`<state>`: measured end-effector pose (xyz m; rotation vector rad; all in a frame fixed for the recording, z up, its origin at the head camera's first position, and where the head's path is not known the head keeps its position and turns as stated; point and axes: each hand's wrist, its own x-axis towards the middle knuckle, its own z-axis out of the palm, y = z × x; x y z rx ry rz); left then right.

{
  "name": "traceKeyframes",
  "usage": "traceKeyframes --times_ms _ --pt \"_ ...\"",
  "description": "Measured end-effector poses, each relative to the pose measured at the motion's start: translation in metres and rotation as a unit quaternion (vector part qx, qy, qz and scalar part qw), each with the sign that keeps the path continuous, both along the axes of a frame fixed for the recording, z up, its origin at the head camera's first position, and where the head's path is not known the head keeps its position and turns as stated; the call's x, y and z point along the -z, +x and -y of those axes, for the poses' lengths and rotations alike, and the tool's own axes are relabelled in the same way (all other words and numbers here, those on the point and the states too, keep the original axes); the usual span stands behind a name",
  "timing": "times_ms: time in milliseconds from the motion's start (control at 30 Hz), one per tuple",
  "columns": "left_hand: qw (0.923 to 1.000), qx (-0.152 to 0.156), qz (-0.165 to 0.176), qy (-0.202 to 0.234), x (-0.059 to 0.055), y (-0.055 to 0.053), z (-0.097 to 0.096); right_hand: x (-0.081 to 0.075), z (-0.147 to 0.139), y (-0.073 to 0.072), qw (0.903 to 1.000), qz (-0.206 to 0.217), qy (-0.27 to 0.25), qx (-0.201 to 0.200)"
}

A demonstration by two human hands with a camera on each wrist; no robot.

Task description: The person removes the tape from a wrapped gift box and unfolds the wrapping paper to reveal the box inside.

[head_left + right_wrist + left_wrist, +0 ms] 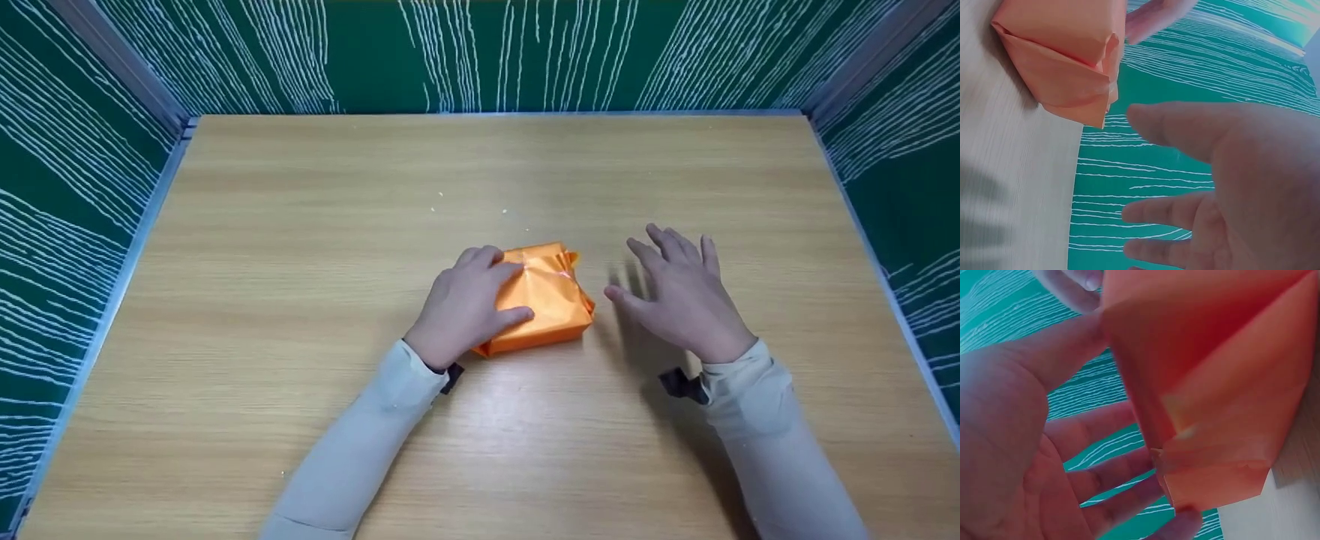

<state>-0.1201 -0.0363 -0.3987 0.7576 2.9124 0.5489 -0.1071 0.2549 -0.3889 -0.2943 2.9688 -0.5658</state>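
Note:
A package wrapped in glossy orange paper (551, 300) lies on the wooden table, its folded end facing right. Over its left end my left hand (461, 304) grips it, the thumb laid across the top. In the left wrist view, the fingers (1109, 424) reach behind the orange package (1219, 416); part of their contact is hidden. My right hand (686, 304) hovers to the right of the package, apart from it, with fingers spread and nothing held. The right wrist view shows a gap between its thumb (1179, 126) and the package's folded end (1067, 84).
Around the wooden tabletop (300, 225) stand green walls (375, 60) with white wavy lines. Blue edging (495, 114) runs along the table's back and sides. Small white specks (505, 211) are scattered beyond the package.

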Motion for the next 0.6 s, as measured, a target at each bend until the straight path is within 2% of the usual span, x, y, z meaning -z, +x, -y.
traceKeyframes --times_ms 133,300,400,600 --pt "0.9999 0.014 -0.001 -0.009 0.0013 0.0011 0.0000 0.0003 0.0008 0.0008 1.0000 -0.002 0.002 -0.004" --pt "0.9995 0.023 0.018 -0.008 0.0007 0.0023 0.0011 0.0018 0.0022 0.0012 0.9998 -0.007 0.006 -0.017" --pt "0.9995 0.022 0.021 -0.008 0.0010 0.0028 0.0001 0.0034 0.0032 0.0015 0.9993 -0.028 0.001 -0.025" --pt "0.9995 0.024 0.006 -0.018 0.0027 0.0018 -0.0023 0.0058 0.0034 0.0018 0.9956 -0.078 -0.024 -0.045"
